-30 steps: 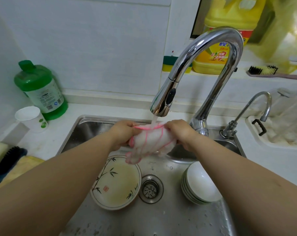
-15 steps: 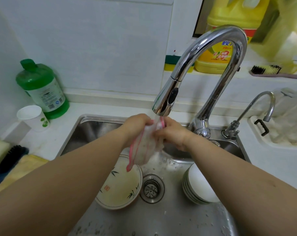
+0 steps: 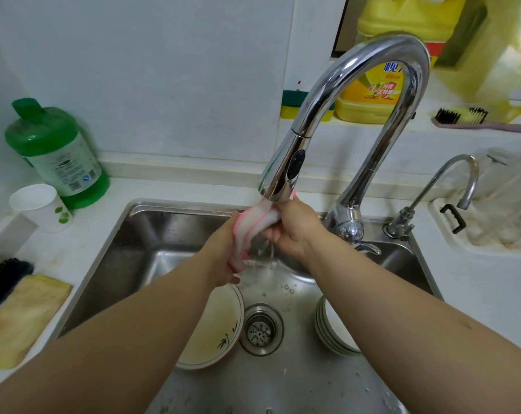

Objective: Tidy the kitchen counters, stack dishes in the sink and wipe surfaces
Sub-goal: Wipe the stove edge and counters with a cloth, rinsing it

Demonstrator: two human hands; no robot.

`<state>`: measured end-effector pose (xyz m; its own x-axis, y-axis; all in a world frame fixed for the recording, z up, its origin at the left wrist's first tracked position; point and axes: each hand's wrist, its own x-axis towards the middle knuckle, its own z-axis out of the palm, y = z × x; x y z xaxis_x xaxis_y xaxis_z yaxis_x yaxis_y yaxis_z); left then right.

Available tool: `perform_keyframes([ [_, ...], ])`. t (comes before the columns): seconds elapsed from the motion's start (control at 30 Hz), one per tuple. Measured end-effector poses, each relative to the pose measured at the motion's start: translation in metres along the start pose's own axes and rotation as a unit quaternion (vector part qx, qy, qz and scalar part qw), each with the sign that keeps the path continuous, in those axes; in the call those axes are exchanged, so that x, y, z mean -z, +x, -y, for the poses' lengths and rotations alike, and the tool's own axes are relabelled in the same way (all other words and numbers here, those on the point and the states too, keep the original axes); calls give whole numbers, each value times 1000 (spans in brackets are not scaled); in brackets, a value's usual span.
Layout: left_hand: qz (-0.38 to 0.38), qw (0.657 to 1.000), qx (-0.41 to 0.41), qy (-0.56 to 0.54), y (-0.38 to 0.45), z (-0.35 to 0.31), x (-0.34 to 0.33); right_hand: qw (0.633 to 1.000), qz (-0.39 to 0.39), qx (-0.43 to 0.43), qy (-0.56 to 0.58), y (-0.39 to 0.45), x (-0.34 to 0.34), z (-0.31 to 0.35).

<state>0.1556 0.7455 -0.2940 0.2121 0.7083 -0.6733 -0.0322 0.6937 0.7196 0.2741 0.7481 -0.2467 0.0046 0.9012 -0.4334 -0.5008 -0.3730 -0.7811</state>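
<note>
Beside steel sink (image 3: 139, 234), white counter (image 3: 477, 282).

In the sink (image 3: 139, 234), a plate (image 3: 214, 333) lies left of the drain (image 3: 261, 329), stacked bowls (image 3: 332, 333) right. Behind, the faucet (image 3: 358, 121) arches over; a bottle (image 3: 59, 153) and cup (image 3: 41, 206) stand on the counter left.

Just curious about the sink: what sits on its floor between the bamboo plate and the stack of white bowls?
The round metal drain strainer sits between the plate and the bowls, as the head view shows.
</note>
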Motion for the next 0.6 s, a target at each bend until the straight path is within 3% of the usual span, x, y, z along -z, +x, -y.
perform_keyframes([
  [0.1,20,988,12,-152,3,1,-8,995,1,28,-100,-13,-4,-16],
  [0.17,16,985,-18,-173,3,-1,-15,970,-12,110,-218,-19,-6,-32],
  [0.27,-13,986,-79,-144,-4,-4,-30,865,-22,264,-426,-16,-5,-43],
  [0.33,-35,988,-105,-110,-7,-6,-37,822,-33,301,-483,-9,-3,-39],
  [0.47,-17,996,18,-91,-3,-12,-28,795,-33,274,-540,5,-2,-29],
  [0.6,-34,999,10,-20,5,-10,-17,793,-36,200,-574,7,-2,-21],
])
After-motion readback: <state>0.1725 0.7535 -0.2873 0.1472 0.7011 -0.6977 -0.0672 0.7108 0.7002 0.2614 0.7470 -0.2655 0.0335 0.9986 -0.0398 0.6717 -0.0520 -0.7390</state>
